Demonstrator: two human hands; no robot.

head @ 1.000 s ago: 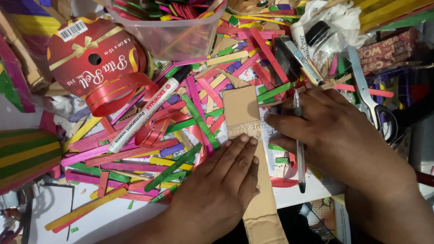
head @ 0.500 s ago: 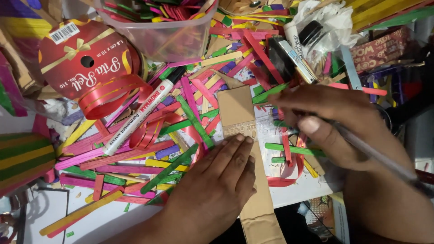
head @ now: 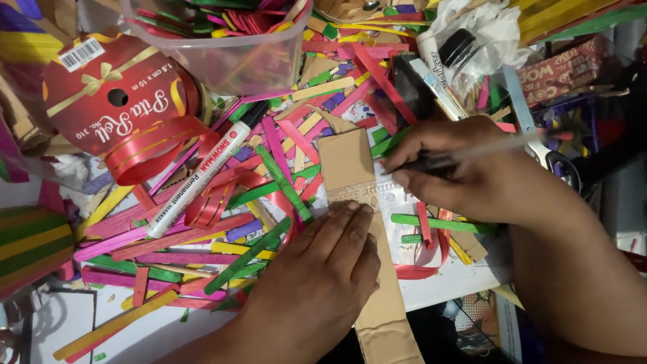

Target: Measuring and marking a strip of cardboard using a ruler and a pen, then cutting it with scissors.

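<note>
A long strip of brown cardboard (head: 347,158) lies over a heap of coloured craft sticks (head: 168,236). My left hand (head: 323,276) presses flat on the strip's middle, fingers together and pointing up. My right hand (head: 472,172) grips a pen (head: 485,149) that lies nearly level, its dark tip close to the strip's right edge and its barrel blurred toward the right. A small ruler-like scale peeks out beside the cardboard under my right hand.
A white marker (head: 202,172) lies diagonally left of the cardboard. A red ribbon roll (head: 111,108) with loose ribbon sits at upper left, a clear plastic tub (head: 229,47) of sticks at the top, and scissors (head: 549,152) at right. A striped object (head: 27,243) sits at far left.
My right hand turned the pen from upright beside the cardboard to nearly level, tip toward the strip. My left hand stayed pressed on the cardboard.
</note>
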